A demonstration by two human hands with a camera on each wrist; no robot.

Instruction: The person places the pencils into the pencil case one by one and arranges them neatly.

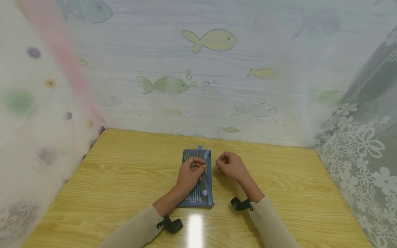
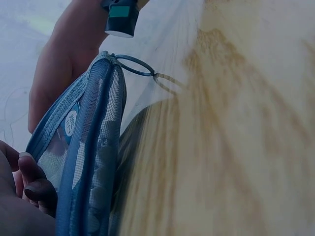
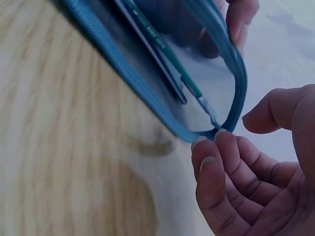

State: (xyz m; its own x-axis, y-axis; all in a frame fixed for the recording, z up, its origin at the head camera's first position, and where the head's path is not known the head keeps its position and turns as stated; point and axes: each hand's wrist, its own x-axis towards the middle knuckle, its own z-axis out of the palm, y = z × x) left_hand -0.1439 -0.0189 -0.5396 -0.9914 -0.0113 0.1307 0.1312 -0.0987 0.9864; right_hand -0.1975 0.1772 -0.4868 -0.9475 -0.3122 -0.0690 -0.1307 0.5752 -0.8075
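A blue zip pouch (image 1: 209,199) with see-through mesh lies lengthwise on the table. Several slim pen-like sticks (image 3: 162,46) are inside it; one is green with a pale tip. Over the pouch, my left hand (image 1: 189,175) pinches its raised edge between thumb and fingers. My right hand (image 1: 233,168) is just right of the pouch, its fingers loosely bent. In the right wrist view its fingertips are at the pouch's corner, with the thumb apart from them. A ring-shaped zip pull (image 2: 135,65) hangs at the near end.
The pouch lies on a wood-grain table (image 1: 124,172). Behind it hangs a pale sheet with fish drawings (image 1: 217,40). Flowered lace (image 1: 366,148) borders the right side. A black wrist camera (image 1: 240,204) sits on the right arm, another (image 1: 173,225) on the left.
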